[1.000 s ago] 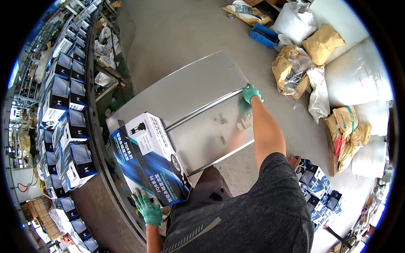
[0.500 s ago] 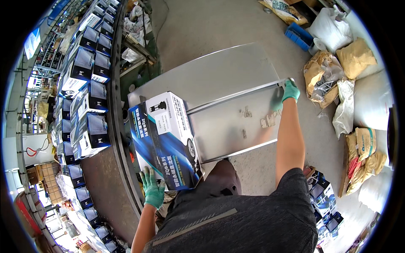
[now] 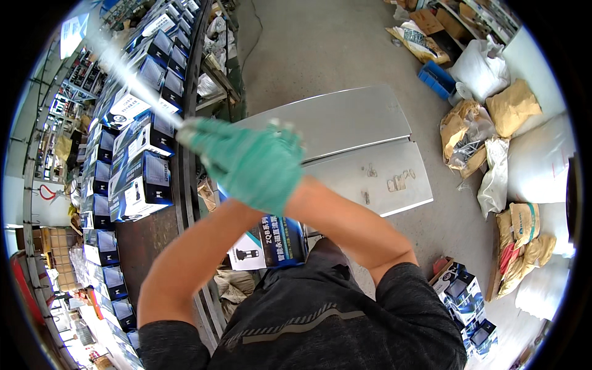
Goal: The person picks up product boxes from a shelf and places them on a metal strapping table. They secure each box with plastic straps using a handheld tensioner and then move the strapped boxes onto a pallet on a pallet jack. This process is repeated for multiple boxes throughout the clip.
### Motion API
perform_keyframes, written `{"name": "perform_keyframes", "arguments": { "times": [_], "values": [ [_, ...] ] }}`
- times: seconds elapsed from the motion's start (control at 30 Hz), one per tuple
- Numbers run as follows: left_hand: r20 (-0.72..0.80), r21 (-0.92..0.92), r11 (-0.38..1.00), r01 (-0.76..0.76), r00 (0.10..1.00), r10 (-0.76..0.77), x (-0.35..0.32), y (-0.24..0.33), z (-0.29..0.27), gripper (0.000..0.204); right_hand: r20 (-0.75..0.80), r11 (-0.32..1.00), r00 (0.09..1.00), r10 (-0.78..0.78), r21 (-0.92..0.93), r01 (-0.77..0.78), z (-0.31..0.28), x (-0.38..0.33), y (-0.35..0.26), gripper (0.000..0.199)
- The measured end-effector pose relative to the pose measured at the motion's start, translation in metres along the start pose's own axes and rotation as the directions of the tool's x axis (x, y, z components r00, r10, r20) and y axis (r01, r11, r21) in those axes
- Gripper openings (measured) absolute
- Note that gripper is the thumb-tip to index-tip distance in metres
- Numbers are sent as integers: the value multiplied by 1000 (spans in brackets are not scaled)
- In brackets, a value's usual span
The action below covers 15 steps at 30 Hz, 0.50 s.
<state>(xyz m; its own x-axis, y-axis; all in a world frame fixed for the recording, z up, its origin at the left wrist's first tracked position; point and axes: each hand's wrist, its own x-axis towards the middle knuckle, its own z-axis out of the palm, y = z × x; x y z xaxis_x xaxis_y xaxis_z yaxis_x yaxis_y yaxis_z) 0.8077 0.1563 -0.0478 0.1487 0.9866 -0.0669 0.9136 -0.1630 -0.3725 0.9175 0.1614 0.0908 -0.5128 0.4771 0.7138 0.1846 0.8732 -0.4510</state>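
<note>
Green-gloved hands (image 3: 253,163) overlapped above a blue-and-white carton (image 3: 271,243), set on the near left of a grey metal bench (image 3: 351,123), a long pale strip (image 3: 139,84) blurred toward far left, whether gripped by either cannot be told, more cartons (image 3: 139,185) lined up at left.
</note>
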Motion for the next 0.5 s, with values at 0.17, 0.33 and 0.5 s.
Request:
{"name": "perform_keyframes", "arguments": {
  "times": [0.17, 0.33, 0.5],
  "values": [
    [233, 232, 887, 400, 862, -450, -34, -105, 37, 37, 83, 955, 989, -123, 282, 95, 74, -7, -12, 35],
    [79, 210, 964, 161, 980, -181, -108, -213, 52, 41, 141, 739, 779, 611, 251, -626, 129, -77, 97, 38],
    [8, 272, 887, 373, 921, -390, -185, -296, 124, 30, 353, 518, 475, 807, -35, -855, 176, -105, 161, 71]
  ]
}}
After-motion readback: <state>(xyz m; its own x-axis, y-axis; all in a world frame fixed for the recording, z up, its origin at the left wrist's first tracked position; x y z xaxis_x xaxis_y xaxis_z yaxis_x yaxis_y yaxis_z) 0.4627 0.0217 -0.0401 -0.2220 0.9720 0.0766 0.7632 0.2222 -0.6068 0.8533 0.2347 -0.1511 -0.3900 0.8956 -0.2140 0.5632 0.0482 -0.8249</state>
